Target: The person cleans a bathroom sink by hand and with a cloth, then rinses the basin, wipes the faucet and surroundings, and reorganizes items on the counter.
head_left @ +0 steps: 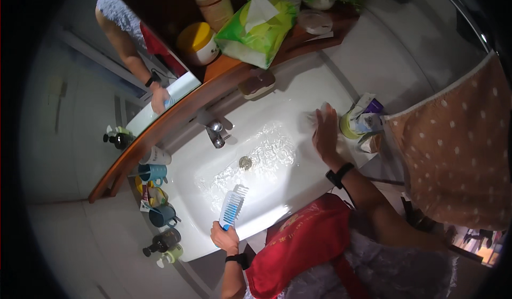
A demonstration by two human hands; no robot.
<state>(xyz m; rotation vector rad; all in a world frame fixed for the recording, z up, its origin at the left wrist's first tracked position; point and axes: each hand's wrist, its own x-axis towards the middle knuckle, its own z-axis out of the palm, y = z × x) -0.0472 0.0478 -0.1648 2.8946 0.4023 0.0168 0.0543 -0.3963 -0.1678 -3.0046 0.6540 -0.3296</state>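
Observation:
My left hand (225,237) is closed around the handle end of a white and blue brush (232,207) at the basin's near left rim. The brush head points away from me, over the water. My right hand (325,132) is at the right end of the white washbasin (200,163), fingers stretched out and close together. A pale, blurred patch shows beside its fingertips; I cannot tell what it is. Rippling water (272,150) lies in the bottom around the round drain (245,163). A chrome tap (215,134) stands at the far side.
Cups (162,215) and bottles (162,239) line the left rim. Containers (352,124) stand at the right end, near a hanging spotted brown towel (453,150). A wooden shelf (229,67) holds a green tissue pack (256,35) and a yellow-lidded jar (197,43). A mirror (80,112) fills the left.

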